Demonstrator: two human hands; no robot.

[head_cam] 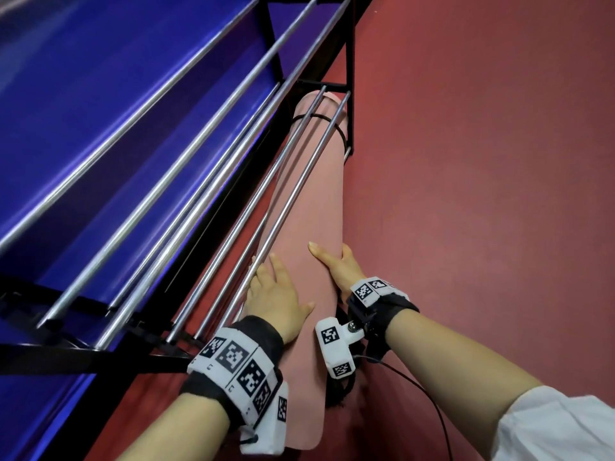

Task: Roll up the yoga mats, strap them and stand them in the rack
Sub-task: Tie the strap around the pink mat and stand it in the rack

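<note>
The rolled pink mat [309,201] slants with its far end, bound by a black strap [339,129], inside the rack [350,61] and its near end outside, probably so it can be steered into place. The left hand [276,294] has a released grip, its flat fingers pressing on the roll. The right hand [336,264] has a clasping grip on the roll's side away from the rack.

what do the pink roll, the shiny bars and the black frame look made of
Pink roll: looks like soft foam or rubber with a matte finish; the surface is smooth and even, with no glare. Shiny bars: likely bare polished metal tube; bright streaks run along them. Black frame: probably painted or coated metal with a dull sheen, though that's unsure.
</note>
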